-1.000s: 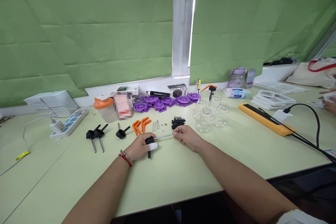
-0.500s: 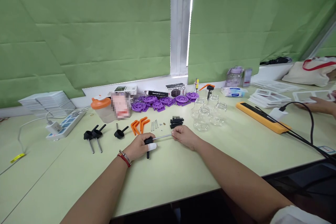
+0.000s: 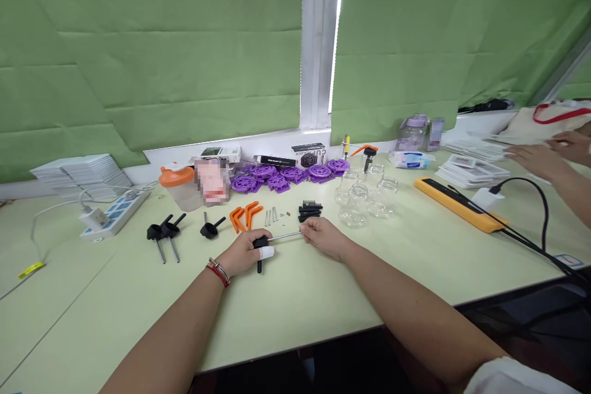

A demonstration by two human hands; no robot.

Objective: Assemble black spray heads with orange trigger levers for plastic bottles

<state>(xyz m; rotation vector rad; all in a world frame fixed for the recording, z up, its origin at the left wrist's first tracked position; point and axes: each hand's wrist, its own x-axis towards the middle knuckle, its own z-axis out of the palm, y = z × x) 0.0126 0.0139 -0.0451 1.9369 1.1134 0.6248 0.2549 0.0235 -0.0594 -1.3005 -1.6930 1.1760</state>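
My left hand [image 3: 240,254], its thumb wrapped in white, is closed around a black plastic part with a peg-like handle [image 3: 259,266]. A thin metal rod [image 3: 284,236] runs from that part to my right hand [image 3: 323,237], whose fingertips pinch its far end. Whatever sits at the pinched tip is hidden. Similar black parts with metal rods [image 3: 170,231] lie to the left, and another black part [image 3: 210,229] is closer to my left hand. Just beyond my hands are orange angled pieces [image 3: 252,215], several metal pins [image 3: 268,217] and black handles with springs [image 3: 308,212].
Purple wheel-shaped parts [image 3: 277,181] line the back, with glass jars [image 3: 354,212] to their right. An orange-lidded cup [image 3: 179,188] and a white power strip [image 3: 115,214] stand left. At right are a yellow power strip [image 3: 457,204] and a co-worker's hands [image 3: 535,160] over white frames.
My hands keep the same hold on the black part and rod, with the view shifted slightly. The co-worker's hands have moved up and left over the stack of white frames.
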